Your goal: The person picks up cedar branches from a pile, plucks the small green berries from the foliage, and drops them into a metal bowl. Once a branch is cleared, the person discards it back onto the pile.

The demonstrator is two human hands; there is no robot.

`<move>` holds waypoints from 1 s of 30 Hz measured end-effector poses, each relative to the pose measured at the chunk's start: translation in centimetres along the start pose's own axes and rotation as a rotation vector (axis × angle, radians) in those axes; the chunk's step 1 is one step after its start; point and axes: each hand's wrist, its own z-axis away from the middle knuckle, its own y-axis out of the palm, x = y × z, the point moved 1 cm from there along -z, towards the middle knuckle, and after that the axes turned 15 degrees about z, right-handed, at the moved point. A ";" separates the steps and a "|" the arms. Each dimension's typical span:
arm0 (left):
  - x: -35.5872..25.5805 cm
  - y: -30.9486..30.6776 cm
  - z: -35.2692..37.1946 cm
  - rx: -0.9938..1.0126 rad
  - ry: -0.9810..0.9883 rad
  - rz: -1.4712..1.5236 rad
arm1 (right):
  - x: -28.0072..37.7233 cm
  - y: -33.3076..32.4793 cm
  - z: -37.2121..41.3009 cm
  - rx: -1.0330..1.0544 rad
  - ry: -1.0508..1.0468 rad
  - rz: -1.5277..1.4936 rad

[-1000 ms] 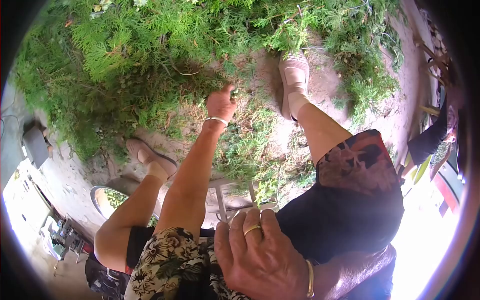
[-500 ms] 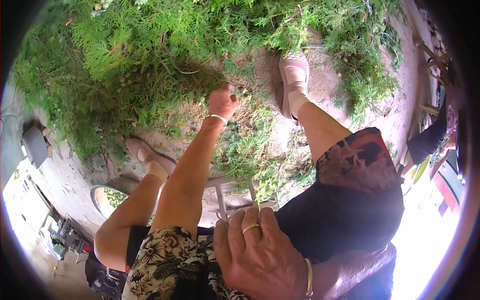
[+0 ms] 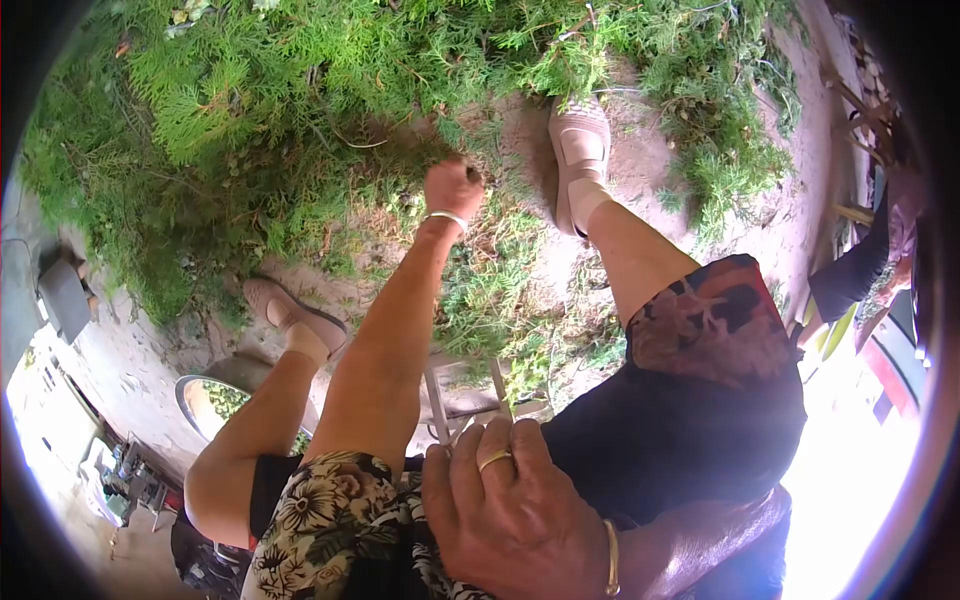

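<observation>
My left hand, with a silver bracelet at the wrist, reaches forward over the loose cuttings between my feet. Its fingers are curled closed; what they hold, if anything, cannot be made out. Green feathery conifer branches lie heaped just beyond it. Close to my lap is my right hand, wearing a ring and a gold bracelet. Its fingers are bent and closed, with the tips turned away from view, so anything inside is hidden. Small green sprigs show just past those fingertips.
My shoes stand on the dusty ground at both sides of the cuttings. A round rimmed basin with green leaves is beside my left leg. Metal bars show below the cuttings. Another person's dark sleeve is at the right edge.
My left hand has shifted slightly to the right and turned a little, still closed. My right hand has stayed almost in place.
</observation>
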 end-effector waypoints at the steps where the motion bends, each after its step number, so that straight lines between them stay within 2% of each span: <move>1: 0.5 -0.9 0.1 0.000 0.001 -0.002 | 0.0 0.0 0.0 -0.002 0.001 -0.001; 3: -0.5 -3.7 1.2 0.124 -0.592 1.024 | 0.0 0.1 0.0 -0.006 0.002 -0.002; 4: -0.1 -4.4 2.1 0.116 -0.605 1.302 | 0.0 0.1 0.0 -0.008 0.002 -0.004; 5: -0.6 -4.5 2.8 0.114 -0.607 1.299 | 0.1 0.2 0.1 -0.009 0.002 -0.006; 7: -1.8 -4.8 3.6 -0.021 -0.677 1.236 | 0.3 0.2 0.1 -0.013 -0.005 -0.008; 8: -0.6 -4.2 3.9 0.092 -0.477 1.123 | 0.4 0.2 0.0 -0.016 -0.010 -0.005; 9: -0.3 -3.4 3.8 0.132 -0.518 0.877 | 0.4 0.3 0.0 -0.018 -0.012 -0.001; 11: 2.3 0.4 3.8 0.048 -0.103 0.474 | 0.3 0.3 -0.1 -0.017 -0.013 0.003; 12: 1.0 1.0 3.7 0.024 -0.096 0.223 | 0.3 0.3 -0.2 -0.015 -0.013 0.004; 13: -0.1 1.5 3.5 0.060 -0.172 0.081 | 0.2 0.3 -0.3 -0.015 -0.016 0.004; 15: -0.1 2.5 3.0 0.126 -0.163 -0.180 | 0.3 0.4 -0.6 -0.020 -0.028 0.004; 16: 0.8 3.4 2.8 0.186 -0.267 -0.151 | 0.3 0.4 -0.8 -0.024 -0.036 0.001; 17: -0.1 2.9 2.6 0.192 -0.188 -0.290 | 0.4 0.4 -0.9 -0.026 -0.043 -0.001; 19: -1.1 2.5 2.6 0.178 -0.222 -0.305 | 0.5 0.4 -1.0 -0.027 -0.048 0.001; 20: 0.4 3.6 2.7 0.175 -0.218 -0.301 | 0.4 0.4 -1.0 -0.027 -0.046 0.007; 22: 4.7 6.3 3.2 -0.045 -0.294 0.295 | 0.3 0.4 -1.0 -0.030 -0.044 0.012; 23: 4.0 5.8 3.3 -0.047 -0.293 0.295 | 0.4 0.4 -1.1 -0.032 -0.045 0.014; 25: 0.6 4.1 3.4 0.123 -0.020 -0.269 | 0.4 0.4 -1.2 -0.034 -0.045 0.018; 27: 0.0 3.6 2.8 0.116 0.021 -0.316 | 0.2 0.5 -1.2 -0.032 -0.041 0.024; 29: 0.5 3.0 2.1 0.099 -0.072 0.125 | 0.0 0.5 -1.3 -0.032 -0.035 0.023; 30: -0.2 1.6 1.7 0.201 -0.411 0.574 | -0.1 0.5 -1.3 -0.033 -0.031 0.023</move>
